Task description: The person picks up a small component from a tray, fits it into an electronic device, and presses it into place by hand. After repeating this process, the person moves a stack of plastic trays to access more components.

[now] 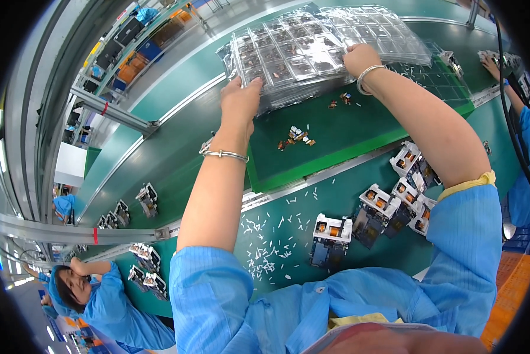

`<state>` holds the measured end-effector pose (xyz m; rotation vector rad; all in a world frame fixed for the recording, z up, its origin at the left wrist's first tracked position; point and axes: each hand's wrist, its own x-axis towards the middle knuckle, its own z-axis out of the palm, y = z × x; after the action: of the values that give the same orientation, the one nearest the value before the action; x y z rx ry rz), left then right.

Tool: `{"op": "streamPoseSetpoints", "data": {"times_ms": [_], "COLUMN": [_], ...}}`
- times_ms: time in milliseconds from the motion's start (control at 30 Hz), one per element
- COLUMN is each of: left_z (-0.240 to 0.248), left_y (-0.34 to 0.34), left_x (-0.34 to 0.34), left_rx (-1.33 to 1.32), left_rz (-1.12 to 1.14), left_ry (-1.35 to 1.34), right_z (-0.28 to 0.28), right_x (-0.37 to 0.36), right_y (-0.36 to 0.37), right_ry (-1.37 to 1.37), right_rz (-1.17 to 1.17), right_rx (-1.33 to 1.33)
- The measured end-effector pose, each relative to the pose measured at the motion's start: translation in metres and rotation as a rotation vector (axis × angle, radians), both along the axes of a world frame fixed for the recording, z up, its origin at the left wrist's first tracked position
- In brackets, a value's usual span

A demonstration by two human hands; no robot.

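Note:
Both arms reach forward to a clear plastic compartment tray (285, 50) with small dark and coppery parts in its pockets. My left hand (240, 101) grips its near left corner, the thumb and a finger on the edge. At the tray's right side, my right hand (362, 61) has its fingers closed on the rim. More trays seem stacked beneath it. Another clear tray (383, 35) lies right beside it, looking mostly unfilled. On the raised green mat (336, 156) nearer to me sit a small pile of white and copper-coloured parts (297, 137) and a smaller cluster (346, 98).
Several white-and-black assemblies with copper coils (333, 233) stand on the bench before me. White slivers (268, 248) are scattered to their left. A metal post (114, 115) and rail (76, 229) cross the left side. Co-workers in blue sit at left (111, 301) and right (527, 130).

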<state>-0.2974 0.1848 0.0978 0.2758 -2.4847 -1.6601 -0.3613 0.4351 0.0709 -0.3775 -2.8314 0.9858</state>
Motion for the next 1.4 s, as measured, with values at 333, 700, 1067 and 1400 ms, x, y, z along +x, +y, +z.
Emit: {"op": "streamPoseSetpoints", "data": {"times_ms": [333,700,1067,1400], "left_z": [0.001,-0.010,-0.023,-0.023], "left_y": [-0.004,0.022,-0.008,-0.010], "left_x": [-0.002,0.012,0.012,0.021], "left_rx": [0.087,-1.156,-1.113,-1.203], "left_rz": [0.009,-0.364,-0.417,-0.227], "left_ry": [0.215,0.477,0.782,1.053], "right_z": [0.029,0.004,-0.038,0.032], "right_x": [0.023,-0.048,-0.044,0.055], "right_y": [0.002,0.188,0.204,0.020], "right_ry": [0.413,0.313,0.197,-0.165], "right_rz": [-0.039,-0.408,-0.627,0.090], "right_rx": [-0.441,-0.830,0.126,-0.573]}}
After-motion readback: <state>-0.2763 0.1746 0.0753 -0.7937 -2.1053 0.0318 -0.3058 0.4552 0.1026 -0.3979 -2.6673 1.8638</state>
